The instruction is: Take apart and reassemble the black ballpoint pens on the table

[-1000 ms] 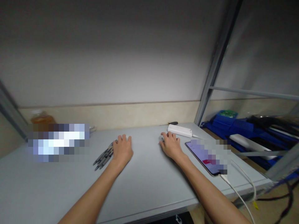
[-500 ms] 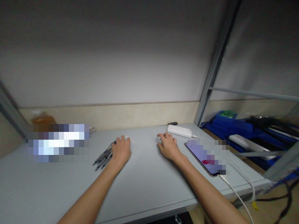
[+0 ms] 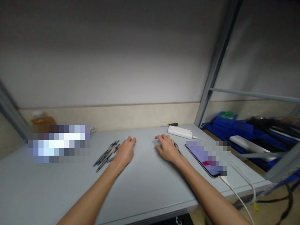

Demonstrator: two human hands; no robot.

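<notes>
While resting flat on the grey table (image 3: pixel 145 184), left hand (image 3: pixel 124 152) now further right than a second ago, clear of the pens (image 3: pixel 106 154) it had partly covered; fingers loosely together, palm down, clamped on nothing. Pens bunched just left of that hand, tips toward the near left, exact count hard to make out. Right hand (image 3: pixel 167 148) shifted left too, away from the white power bank (image 3: pixel 180 132) at the far edge; fingers slightly apart, flat on the table. Dark slim object (image 3: pixel 176 146) peeking out at the right of that hand, mostly hidden, kind unclear. Phone (image 3: pixel 206 157) near right, screen blurred out, white cable (image 3: pixel 236 193) running off the near edge. Far left: blurred patch, bottle behind it barely readable.
</notes>
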